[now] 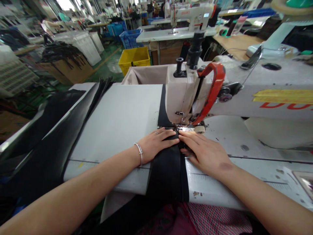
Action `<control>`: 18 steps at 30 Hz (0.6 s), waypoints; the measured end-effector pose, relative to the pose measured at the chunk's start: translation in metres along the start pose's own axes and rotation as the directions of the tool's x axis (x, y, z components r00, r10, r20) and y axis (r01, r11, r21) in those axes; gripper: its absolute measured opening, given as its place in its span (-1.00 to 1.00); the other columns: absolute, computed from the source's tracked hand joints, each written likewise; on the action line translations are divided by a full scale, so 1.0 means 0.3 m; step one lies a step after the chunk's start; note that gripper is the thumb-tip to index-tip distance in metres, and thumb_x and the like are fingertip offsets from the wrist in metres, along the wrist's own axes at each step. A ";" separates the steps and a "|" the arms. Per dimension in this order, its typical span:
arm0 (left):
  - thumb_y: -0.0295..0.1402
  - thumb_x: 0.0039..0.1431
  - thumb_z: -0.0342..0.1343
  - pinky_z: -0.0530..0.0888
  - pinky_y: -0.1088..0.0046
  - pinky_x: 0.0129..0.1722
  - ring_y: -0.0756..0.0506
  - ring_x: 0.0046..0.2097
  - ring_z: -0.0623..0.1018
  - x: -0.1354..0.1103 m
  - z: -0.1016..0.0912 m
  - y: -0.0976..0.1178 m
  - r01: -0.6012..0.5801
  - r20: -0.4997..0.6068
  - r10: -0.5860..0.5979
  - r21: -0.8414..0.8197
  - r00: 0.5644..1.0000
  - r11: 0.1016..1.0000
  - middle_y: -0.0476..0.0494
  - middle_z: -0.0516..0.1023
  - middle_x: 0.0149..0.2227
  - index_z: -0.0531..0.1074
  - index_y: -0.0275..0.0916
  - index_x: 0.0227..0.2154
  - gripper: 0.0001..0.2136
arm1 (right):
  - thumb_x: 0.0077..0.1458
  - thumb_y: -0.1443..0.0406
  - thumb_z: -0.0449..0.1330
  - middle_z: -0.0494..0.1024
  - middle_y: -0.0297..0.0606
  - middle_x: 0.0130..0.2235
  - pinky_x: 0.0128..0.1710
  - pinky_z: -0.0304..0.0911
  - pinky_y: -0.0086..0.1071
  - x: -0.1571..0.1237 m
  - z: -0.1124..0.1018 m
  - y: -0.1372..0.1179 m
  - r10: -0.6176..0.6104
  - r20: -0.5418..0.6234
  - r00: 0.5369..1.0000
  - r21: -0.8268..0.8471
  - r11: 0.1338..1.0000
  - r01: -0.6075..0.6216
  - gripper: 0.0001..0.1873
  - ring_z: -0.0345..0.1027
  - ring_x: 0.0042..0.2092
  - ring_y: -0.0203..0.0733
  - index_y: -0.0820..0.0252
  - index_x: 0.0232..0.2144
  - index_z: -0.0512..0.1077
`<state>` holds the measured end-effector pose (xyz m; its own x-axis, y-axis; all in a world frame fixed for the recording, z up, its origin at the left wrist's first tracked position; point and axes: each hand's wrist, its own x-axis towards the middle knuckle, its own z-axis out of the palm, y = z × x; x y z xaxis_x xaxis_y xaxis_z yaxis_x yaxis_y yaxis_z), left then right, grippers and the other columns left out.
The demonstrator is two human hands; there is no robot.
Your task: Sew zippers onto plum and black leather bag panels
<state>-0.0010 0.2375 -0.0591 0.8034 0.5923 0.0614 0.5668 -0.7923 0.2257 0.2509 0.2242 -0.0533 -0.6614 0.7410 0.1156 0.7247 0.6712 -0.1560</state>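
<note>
A long strip of black material [166,176] lies under the needle area of a white sewing machine [177,94] and hangs toward my lap. My left hand [156,145] rests flat on the strip, fingers stretched out close to the presser foot [179,126]. From the other side my right hand [207,151] presses its extended fingertips on the strip's right edge, by a raised seam. The fingertips of both hands almost meet just in front of the foot. The right thumb is partly tucked under the palm, beside a small shiny bit I cannot make out.
Black pieces [80,120] are draped over the table's left side. An orange-red lever [212,88] juts from the machine head. Beyond the table stand a fabric-lined bin [149,74], a yellow crate [134,58] and another sewing machine [193,18]. People work in the distance.
</note>
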 end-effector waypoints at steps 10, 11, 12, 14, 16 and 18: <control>-0.50 0.21 -0.07 0.03 0.15 0.32 -0.12 0.32 0.06 0.018 -0.005 -0.020 0.006 -0.038 -0.009 -0.080 0.999 0.997 -0.13 0.10 0.27 0.11 -0.07 0.22 -0.49 | 0.20 0.28 0.08 0.20 -0.32 0.23 0.00 0.31 -0.14 0.021 -0.029 -0.004 0.027 0.020 0.999 -0.008 1.000 -0.027 -0.50 0.13 0.16 -0.04 0.08 0.18 0.14; -0.48 0.18 -0.03 0.04 0.16 0.32 -0.13 0.31 0.07 0.021 -0.015 -0.027 -0.008 -0.041 0.003 -0.112 0.999 0.994 -0.15 0.10 0.27 0.13 -0.10 0.22 -0.48 | 0.20 0.28 0.08 0.26 -0.32 0.20 -0.03 0.32 -0.14 0.022 -0.037 -0.002 0.032 0.018 0.999 -0.013 0.999 -0.032 -0.54 0.16 0.14 -0.03 0.06 0.15 0.19; -0.48 0.16 0.00 0.07 0.20 0.31 -0.13 0.30 0.11 0.026 -0.028 -0.037 -0.018 -0.042 0.011 -0.160 0.999 0.987 -0.15 0.14 0.26 0.17 -0.13 0.20 -0.48 | 0.20 0.28 0.08 0.33 -0.30 0.14 -0.07 0.33 -0.14 0.024 -0.046 0.002 0.054 0.018 0.998 -0.020 0.998 -0.053 -0.60 0.20 0.10 -0.02 0.04 0.10 0.25; -0.51 0.13 -0.02 0.20 0.31 0.25 -0.08 0.20 0.29 0.046 -0.064 -0.071 0.061 -0.056 -0.078 -0.260 0.995 0.964 -0.09 0.32 0.16 0.35 -0.13 0.07 -0.57 | 0.18 0.22 0.09 0.45 -0.23 -0.02 -0.19 0.33 -0.17 0.031 -0.063 0.014 0.161 0.020 0.987 -0.017 0.987 -0.161 -0.72 0.31 -0.03 0.02 0.08 -0.04 0.34; -0.54 0.15 -0.09 0.31 0.30 0.17 -0.05 0.07 0.42 0.084 -0.099 -0.116 0.253 -0.109 -0.296 -0.302 0.949 0.919 -0.06 0.47 0.01 0.45 -0.15 -0.06 -0.64 | 0.15 0.11 0.12 0.47 -0.15 -0.14 -0.29 0.30 -0.21 0.047 -0.074 0.033 0.305 0.025 0.952 0.049 0.951 -0.306 -0.68 0.38 -0.16 0.02 0.16 -0.12 0.35; -0.46 0.18 -0.07 0.31 0.13 0.14 -0.14 0.04 0.42 0.136 -0.118 -0.161 0.426 -0.202 -0.488 -0.285 0.849 0.859 -0.15 0.49 -0.04 0.46 -0.23 -0.10 -0.71 | 0.13 0.04 0.12 0.47 -0.10 -0.15 -0.32 0.26 -0.27 0.073 -0.074 0.053 0.393 0.025 0.919 0.160 0.906 -0.392 -0.60 0.39 -0.21 0.00 0.21 -0.11 0.33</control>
<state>-0.0019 0.3051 -0.0330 0.3691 0.9190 0.1382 0.7769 -0.3867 0.4968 0.2523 0.2515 -0.0316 -0.3279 0.9445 0.0200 0.8850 0.3145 -0.3432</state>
